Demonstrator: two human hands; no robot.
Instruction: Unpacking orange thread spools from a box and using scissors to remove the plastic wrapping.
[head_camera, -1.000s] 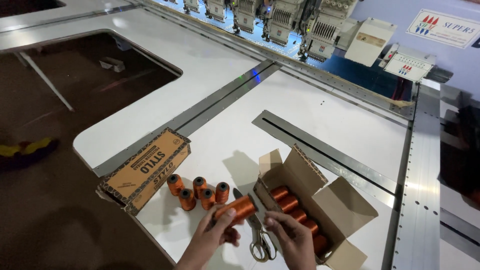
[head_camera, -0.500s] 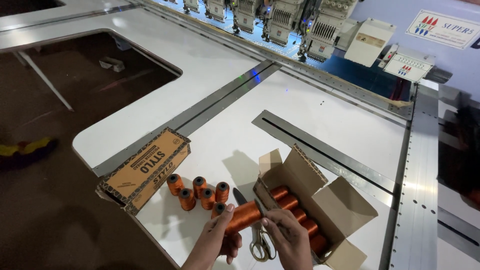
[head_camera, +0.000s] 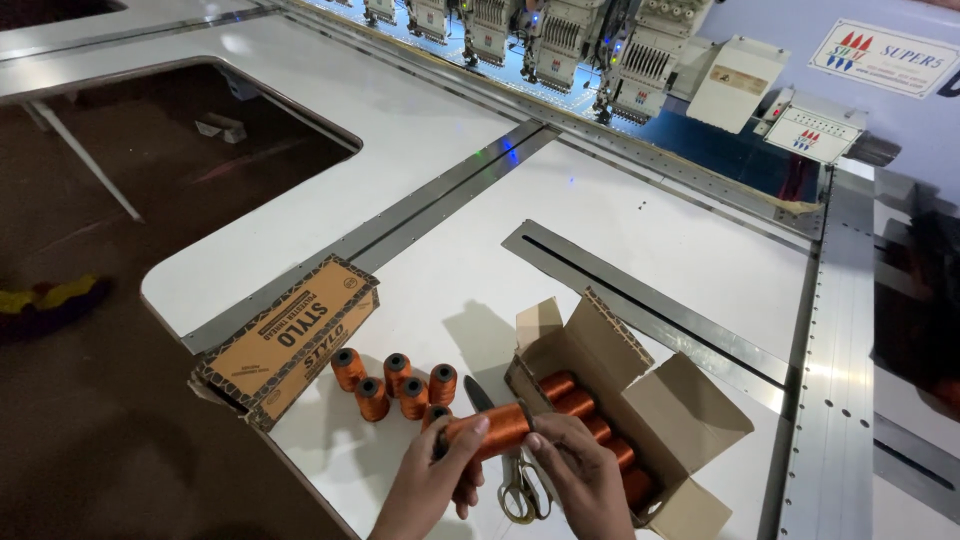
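A: Since half a second ago, little shift: the orange thread spool stays lying sideways between both hands, which have edged slightly closer on its ends.

B: Grip state?

A: Left hand closed on the spool's left end, thumb on top, fingers under. Right hand closed on the right end with fingertips. Spool is held just above the desk, near edge, over the scissors that lie under it, blades pointing far-left.

B: Handling?

A: Judged light. Hard core, wound thread soft and somewhat slick; squeezing the winding could loosen turns. Best held at the two end faces, as now, or around the core rims.

B: Surroundings, near to far?

A: Just left of the hands, a cluster of standing orange spools, upright, close together. Further left, a flat printed carton lid overhanging the desk edge. Right of the hands, an open cardboard box, flaps up, with more orange spools lying in a row inside. Beyond, a metal slot plate set in the white surface. Far side: row of embroidery machine heads and a control panel.
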